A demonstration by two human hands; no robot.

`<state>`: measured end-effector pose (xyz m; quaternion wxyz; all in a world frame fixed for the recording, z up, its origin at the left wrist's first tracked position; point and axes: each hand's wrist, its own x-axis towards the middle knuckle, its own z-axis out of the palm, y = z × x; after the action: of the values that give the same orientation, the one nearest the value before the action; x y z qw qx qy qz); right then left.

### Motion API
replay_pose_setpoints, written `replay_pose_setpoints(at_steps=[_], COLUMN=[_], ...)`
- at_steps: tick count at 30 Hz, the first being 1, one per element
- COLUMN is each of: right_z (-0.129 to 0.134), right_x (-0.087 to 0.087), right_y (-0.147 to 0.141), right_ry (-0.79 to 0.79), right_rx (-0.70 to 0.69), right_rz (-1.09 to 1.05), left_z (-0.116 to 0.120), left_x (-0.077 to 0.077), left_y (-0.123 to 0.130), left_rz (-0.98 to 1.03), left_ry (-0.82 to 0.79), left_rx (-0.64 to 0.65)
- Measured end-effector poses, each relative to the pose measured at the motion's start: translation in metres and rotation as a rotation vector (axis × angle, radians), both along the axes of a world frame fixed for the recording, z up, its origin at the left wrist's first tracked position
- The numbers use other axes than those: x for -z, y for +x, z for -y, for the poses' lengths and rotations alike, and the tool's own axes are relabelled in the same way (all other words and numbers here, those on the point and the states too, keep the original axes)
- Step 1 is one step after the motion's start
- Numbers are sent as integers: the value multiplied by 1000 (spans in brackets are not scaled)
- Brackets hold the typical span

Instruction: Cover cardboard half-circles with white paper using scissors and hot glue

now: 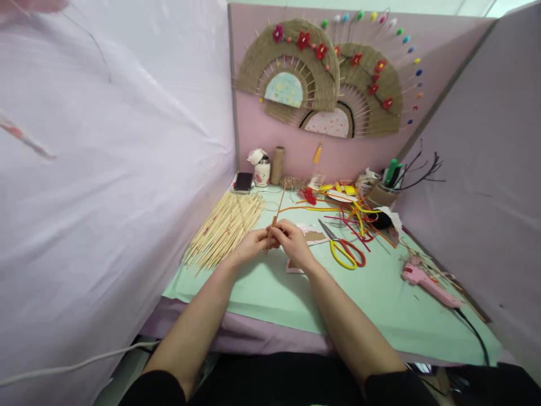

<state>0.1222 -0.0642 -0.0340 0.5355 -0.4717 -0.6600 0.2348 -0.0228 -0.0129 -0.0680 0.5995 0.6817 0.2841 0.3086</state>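
Observation:
Both of my hands meet over the middle of the mint-green cloth (262,290). My left hand (252,246) is closed on a thin brown strip (274,221) that sticks up above the fingers. From the right, my right hand (291,239) pinches the same strip, its fingertips against those of my left hand. A thin stick (281,197) rises just above the strip; whether it is joined to the strip I cannot tell. Left of the hands lies a wide pile of thin wooden sticks (224,228). Partly under my right hand is a pink-edged cardboard piece (295,267).
Scissors (344,251) with yellow and red handles lie right of the hands. Further right are coloured pipe cleaners (359,217) and a pink glue gun (431,285) with a black cable. A jar (262,172), twine spool (277,165) and phone (243,181) stand behind, below fan-shaped decorations (296,62).

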Motion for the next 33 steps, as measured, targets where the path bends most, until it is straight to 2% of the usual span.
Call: replay_pose_setpoints(at_steps=[6,10,17,24,27,29,30,33], right_z=[-1,1,2,6,8,9,9,8], right_x=[-4,-4,-1,5,6,7,7,8], right_y=[0,1,-2,1,4,6,8,9], right_ry=[14,3,-13,-9,33,38,36,32], right_rx=[-49,-18,-8,-29,28,75,95,119], right_rz=[28,75,44,-5,-1,-26,-42,-82], left_z=[6,12,10,15,19,19,17,-1], left_x=[-10,-17,-8,-9,-16,-28,-35,-60], left_y=[0,1,1,2,-1,-11,-18,-48], left_rz=[-4,-61,-95,-134,-175,-212,-241,-401], left_ry=[34,69,129,194,238,284,315,445], left_rx=[-50,-43,-50,-62,-6,-8,-86,-497])
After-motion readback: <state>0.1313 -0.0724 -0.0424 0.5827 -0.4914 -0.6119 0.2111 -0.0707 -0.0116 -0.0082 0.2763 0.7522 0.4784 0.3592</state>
